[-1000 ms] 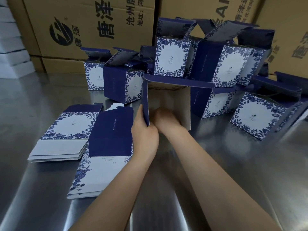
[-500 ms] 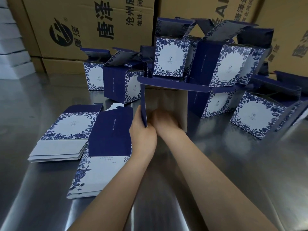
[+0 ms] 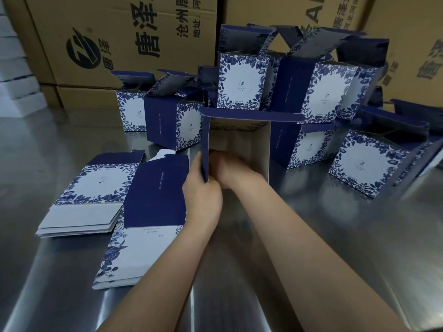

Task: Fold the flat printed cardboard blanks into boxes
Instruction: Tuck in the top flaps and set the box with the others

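- Head view: our left hand (image 3: 201, 195) grips the left wall of the half-formed box (image 3: 261, 149), which lies mid-table, open toward us. Our right hand (image 3: 231, 170) reaches inside; we cannot tell its grip.
- Folded boxes (image 3: 239, 85) are piled behind it, and stacked flat blanks (image 3: 96, 185) remain at left.
- A steel table (image 3: 335, 248) carries everything, with brown cartons (image 3: 143, 32) behind.

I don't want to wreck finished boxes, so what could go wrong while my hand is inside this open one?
Pushing the open blue-and-white cardboard box backward with your right hand could topple the finished floral boxes stacked right behind it. Your left hand, pinching its left wall, might crease the card.
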